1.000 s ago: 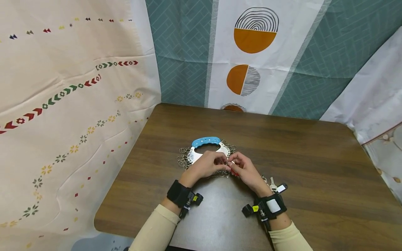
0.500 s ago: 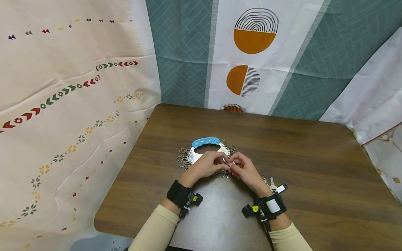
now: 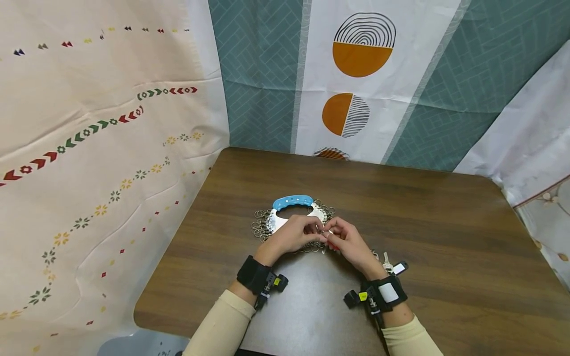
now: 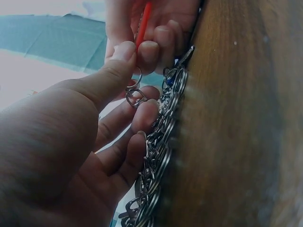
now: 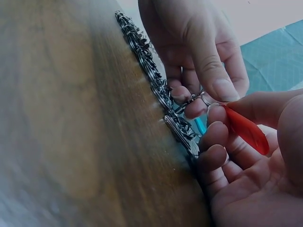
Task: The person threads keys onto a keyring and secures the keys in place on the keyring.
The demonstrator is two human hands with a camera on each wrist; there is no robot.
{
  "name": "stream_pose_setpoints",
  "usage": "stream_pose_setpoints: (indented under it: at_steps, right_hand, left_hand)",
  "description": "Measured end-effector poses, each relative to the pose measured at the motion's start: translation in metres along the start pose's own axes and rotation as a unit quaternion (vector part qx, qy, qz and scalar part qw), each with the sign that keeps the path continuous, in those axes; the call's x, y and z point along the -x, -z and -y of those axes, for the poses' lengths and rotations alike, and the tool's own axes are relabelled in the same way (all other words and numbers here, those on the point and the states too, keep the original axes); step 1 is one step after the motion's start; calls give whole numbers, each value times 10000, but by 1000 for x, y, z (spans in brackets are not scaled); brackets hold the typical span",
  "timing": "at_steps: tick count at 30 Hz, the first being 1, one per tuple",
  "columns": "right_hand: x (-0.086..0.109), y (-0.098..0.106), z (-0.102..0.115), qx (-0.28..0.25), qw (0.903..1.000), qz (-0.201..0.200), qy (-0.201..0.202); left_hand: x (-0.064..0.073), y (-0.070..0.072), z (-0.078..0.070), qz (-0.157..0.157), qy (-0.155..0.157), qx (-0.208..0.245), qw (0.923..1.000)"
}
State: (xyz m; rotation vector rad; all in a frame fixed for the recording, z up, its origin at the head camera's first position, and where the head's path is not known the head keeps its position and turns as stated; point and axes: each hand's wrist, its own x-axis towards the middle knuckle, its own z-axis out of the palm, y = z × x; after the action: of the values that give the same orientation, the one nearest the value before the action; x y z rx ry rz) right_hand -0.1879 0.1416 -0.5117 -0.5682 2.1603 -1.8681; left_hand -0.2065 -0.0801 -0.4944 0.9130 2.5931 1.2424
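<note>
A white metal key holder with a blue grip [image 3: 292, 200] lies on the table, its edge lined with metal rings [image 3: 260, 228]. My left hand [image 3: 294, 232] reaches over its near right side and pinches a small split ring [image 4: 135, 97] linked to the holder. The right hand [image 3: 349, 244] meets it fingertip to fingertip, pinching a red key tag [image 5: 246, 129] between thumb and forefinger. A thin ring [image 4: 137, 78] at the tag's end touches the split ring. Fingertips partly cover where the two rings meet, so I cannot tell whether they are threaded together.
Beside the right wrist lie a few keys [image 3: 387, 263] and a dark tag with a white label [image 3: 400, 268], partly hidden by the wrist strap. Brown wooden tabletop [image 3: 445, 232] extends around the holder. Patterned cloths [image 3: 262, 74] hang behind and to the left.
Both hands stay in the same place over the holder. Only slight movement of the fingertips around the rings shows; the red tag remains in the right hand.
</note>
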Motion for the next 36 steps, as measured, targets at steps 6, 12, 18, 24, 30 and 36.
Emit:
stream_pose_setpoints:
  at_steps: [6,12,18,24,30,36]
  right_hand:
    - [1,0,0,13,9999,59,95]
    - [1,0,0,-53,9999,82,134]
    - [1,-1,0,-79,9999,-69,-44]
    - [0,-2,-1,-145,9998,-145,-68]
    - [1,-2,0,-219,9998,-40,17]
    - [2,-2,2,-258,9996,66,7]
  left_hand:
    - [0,-1,1,-18,-17,18,10000]
    - [0,-1,1,-50,-30,79,10000]
    - [0,0,0,22,0,85,10000]
    - [1,1,-2,81,21,58,9999]
    - [1,1,-3,27,2,24,10000]
    - [1,1,-3,52,33,4,10000]
